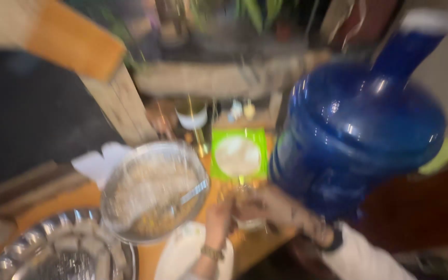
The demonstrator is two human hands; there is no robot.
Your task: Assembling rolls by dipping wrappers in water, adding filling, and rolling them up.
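Observation:
The whole view is smeared by motion. My left hand (220,220), with a bracelet on the wrist, and my right hand (273,207), with a dark watch and a white sleeve, meet over the orange table's front edge. Between their fingers is a small clear glass-like thing (248,222); the blur hides which hand grips it. A big blue water jug (359,135) leans over just above and to the right of my right hand, neck pointing up and right.
A steel bowl (154,192) of grainy food with a spoon stands left of my hands. A steel tray (63,249) and a white plate (180,251) lie at the front. Behind are a green packet (238,154), a white bowl (192,118) and a wooden post (115,98).

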